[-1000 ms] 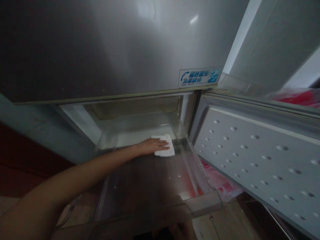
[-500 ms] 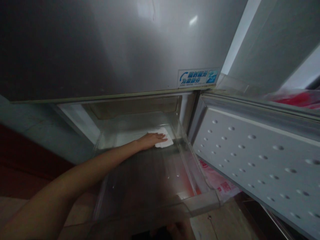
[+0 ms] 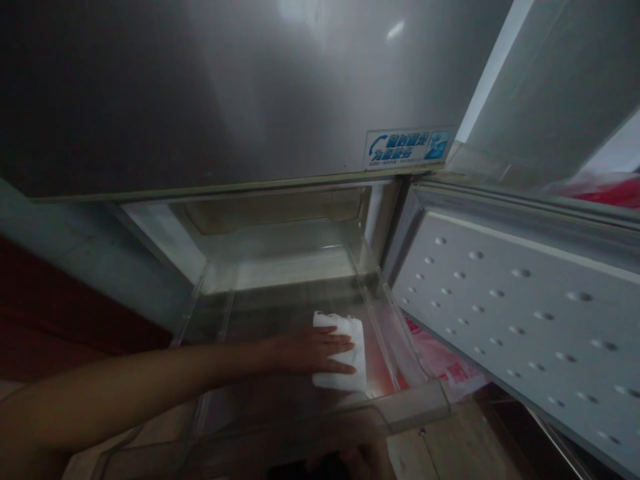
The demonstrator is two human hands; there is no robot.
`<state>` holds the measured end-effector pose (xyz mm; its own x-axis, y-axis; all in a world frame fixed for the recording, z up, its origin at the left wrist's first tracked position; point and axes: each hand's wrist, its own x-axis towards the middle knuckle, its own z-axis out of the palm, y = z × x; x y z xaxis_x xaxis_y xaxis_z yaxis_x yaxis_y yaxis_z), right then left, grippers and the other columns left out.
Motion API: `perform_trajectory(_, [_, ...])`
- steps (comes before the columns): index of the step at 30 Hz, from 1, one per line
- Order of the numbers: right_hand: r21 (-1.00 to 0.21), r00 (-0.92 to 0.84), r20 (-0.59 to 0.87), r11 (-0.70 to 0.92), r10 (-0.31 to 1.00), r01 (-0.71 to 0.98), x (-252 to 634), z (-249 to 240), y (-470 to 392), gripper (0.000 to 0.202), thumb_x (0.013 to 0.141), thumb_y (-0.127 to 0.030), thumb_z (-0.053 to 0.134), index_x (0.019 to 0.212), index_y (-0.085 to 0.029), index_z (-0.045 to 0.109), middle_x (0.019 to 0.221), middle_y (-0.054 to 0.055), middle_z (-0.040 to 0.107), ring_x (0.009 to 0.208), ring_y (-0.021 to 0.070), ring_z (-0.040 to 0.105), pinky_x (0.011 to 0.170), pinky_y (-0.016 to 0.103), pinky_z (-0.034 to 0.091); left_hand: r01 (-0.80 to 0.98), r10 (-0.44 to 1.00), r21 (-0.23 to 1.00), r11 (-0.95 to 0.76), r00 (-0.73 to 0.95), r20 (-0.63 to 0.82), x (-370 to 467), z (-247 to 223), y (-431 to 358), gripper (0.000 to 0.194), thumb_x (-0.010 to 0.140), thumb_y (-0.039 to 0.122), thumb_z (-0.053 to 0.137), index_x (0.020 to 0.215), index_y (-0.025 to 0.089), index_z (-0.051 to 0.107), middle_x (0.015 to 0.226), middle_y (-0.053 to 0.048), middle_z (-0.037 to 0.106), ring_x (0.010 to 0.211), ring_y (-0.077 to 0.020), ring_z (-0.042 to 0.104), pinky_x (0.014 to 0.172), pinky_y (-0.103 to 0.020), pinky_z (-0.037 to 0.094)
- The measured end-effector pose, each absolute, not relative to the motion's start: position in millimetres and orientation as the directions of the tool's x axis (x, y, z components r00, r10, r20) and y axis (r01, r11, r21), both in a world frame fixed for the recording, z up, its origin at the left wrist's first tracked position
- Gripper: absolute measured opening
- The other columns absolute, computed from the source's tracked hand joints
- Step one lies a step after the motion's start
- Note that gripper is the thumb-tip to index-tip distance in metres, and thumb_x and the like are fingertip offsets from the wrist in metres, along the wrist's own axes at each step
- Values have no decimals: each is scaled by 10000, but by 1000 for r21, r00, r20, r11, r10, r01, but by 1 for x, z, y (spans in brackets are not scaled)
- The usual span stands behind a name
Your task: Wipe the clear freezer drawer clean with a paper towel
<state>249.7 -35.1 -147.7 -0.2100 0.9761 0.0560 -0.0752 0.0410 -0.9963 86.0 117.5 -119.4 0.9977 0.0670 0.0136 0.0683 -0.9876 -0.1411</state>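
Observation:
My left hand (image 3: 315, 350) lies flat with its fingers spread over a folded white paper towel (image 3: 355, 350). It presses the towel against the floor of a clear plastic drawer (image 3: 295, 300), close to the drawer's front right corner. The drawer is pulled out of the fridge's lower compartment (image 3: 280, 210) and has nothing else visible in it. My right hand does not show. At the bottom edge, below the drawer front, are a dark shape and a skin-toned one that I cannot make out.
The lower fridge door (image 3: 505, 307) stands open on the right, its inner panel dimpled. Above is the grey upper door (image 3: 260, 93) with a blue-lettered sticker (image 3: 409, 148). A pink and white plastic bag (image 3: 445, 357) sits beneath the open door. Dark red furniture (image 3: 65, 313) is at left.
My left hand has slid the paper towel from the back of the drawer floor toward its front, slightly to the right. The camera view has shifted a little.

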Motion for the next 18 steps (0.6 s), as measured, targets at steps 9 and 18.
perform_trajectory(9, [-1000, -229, 9, 6, 973, -11, 254, -148, -36, 507, 837, -632, 463, 665, -247, 744, 548, 35, 691, 647, 210, 700, 709, 332, 577, 435, 434, -14, -901, 895, -103, 77, -117, 228, 578, 946, 11, 369, 1441, 306, 413, 1544, -70, 338, 1425, -173, 304, 1175, -393, 259])
perform_trajectory(18, [-987, -280, 23, -22, 960, -157, 248, -149, -34, 587, 818, -713, 425, 654, -261, 761, 592, 36, 714, 639, 210, 697, 721, 333, 574, 624, 625, -40, -780, 780, -35, 87, -113, 267, 600, 915, -11, 374, 1447, 263, 408, 1525, -114, 370, 1413, -223, 340, 1139, -451, 312])
